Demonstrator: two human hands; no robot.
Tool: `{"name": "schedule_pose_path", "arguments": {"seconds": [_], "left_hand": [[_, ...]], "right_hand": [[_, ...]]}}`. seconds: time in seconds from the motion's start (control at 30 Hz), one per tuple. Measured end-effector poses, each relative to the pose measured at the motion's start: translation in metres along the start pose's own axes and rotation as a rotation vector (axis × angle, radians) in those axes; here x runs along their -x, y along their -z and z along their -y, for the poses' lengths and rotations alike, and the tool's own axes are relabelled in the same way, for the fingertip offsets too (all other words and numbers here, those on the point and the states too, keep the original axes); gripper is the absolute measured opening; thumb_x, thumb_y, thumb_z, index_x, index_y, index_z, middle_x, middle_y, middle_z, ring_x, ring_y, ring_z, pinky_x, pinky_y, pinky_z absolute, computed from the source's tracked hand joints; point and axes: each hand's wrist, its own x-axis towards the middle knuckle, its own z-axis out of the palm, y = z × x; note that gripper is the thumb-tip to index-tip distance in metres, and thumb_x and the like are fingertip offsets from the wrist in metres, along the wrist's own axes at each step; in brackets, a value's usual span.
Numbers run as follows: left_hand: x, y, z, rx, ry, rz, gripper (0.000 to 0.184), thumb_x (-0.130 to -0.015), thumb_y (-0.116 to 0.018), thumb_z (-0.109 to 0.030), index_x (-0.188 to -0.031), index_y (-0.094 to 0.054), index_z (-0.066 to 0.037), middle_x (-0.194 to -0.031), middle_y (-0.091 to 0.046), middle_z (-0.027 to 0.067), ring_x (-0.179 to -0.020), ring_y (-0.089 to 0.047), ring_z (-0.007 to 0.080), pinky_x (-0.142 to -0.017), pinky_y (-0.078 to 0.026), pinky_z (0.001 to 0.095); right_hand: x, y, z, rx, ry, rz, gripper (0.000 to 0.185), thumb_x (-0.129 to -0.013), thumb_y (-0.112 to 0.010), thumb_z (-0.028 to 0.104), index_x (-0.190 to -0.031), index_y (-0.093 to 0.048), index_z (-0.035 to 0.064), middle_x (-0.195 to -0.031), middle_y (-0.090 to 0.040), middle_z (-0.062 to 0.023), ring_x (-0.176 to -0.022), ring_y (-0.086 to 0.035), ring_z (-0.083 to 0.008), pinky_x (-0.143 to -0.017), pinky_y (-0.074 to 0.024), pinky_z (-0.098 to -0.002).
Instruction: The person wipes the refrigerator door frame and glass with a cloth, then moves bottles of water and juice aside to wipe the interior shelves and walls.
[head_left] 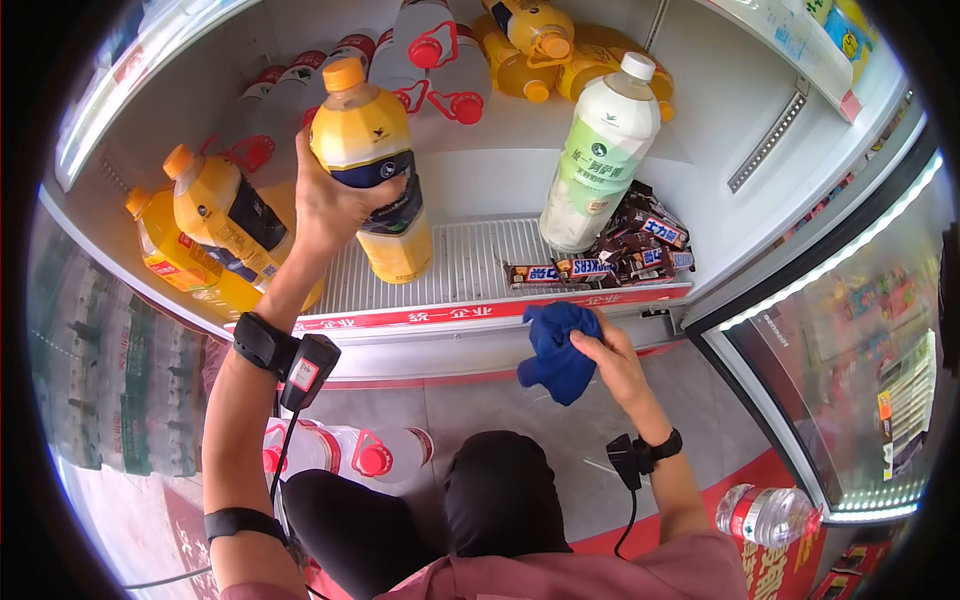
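My left hand (345,200) is wrapped round an upright orange juice bottle (400,235) with a dark label, at the cooler's lower shelf. In front of the shelf edge, my right hand (612,355) grips a crumpled blue cloth (560,352). A white and green bottle (603,155) stands right of the juice, beside a pile of Snickers bars (645,240). More orange bottles (228,212) are at the shelf's left end, next to my left forearm.
Large clear bottles with red caps (390,70) and yellow bottles (540,45) lie at the back of the cooler. An open glass door (800,370) is on the right. Water bottles (395,453) and another bottle (762,515) lie low down near my legs.
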Motion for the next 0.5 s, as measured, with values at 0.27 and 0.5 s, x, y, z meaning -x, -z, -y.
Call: {"name": "schedule_pose_path", "arguments": {"seconds": [0.27, 0.5], "left_hand": [[0.006, 0.064, 0.025, -0.146, 0.006, -0.098, 0.079, -0.057, -0.080, -0.014, -0.115, -0.028, -0.001, -0.101, -0.053, 0.0157, -0.092, -0.057, 0.0228, -0.082, -0.049, 0.0325], [0.016, 0.052, 0.019, -0.366, -0.329, -0.202, 0.101, -0.058, -0.078, -0.004, -0.135, -0.012, -0.004, -0.132, -0.023, 0.0265, -0.121, -0.034, 0.0366, -0.100, -0.034, 0.0405]], "right_hand": [[-0.102, -0.059, 0.042, 0.440, 0.581, -0.383, 0.031, -0.087, -0.053, 0.016, -0.112, -0.050, -0.0029, -0.098, -0.050, -0.0108, -0.090, -0.050, -0.0233, -0.082, -0.0389, -0.0324], [-0.193, -0.092, -0.038, 1.246, 0.141, 0.371, 0.045, -0.084, -0.051, 0.016, -0.127, -0.044, 0.0085, -0.120, -0.043, -0.0182, -0.109, -0.043, -0.0373, -0.094, -0.0348, -0.0396]]}}
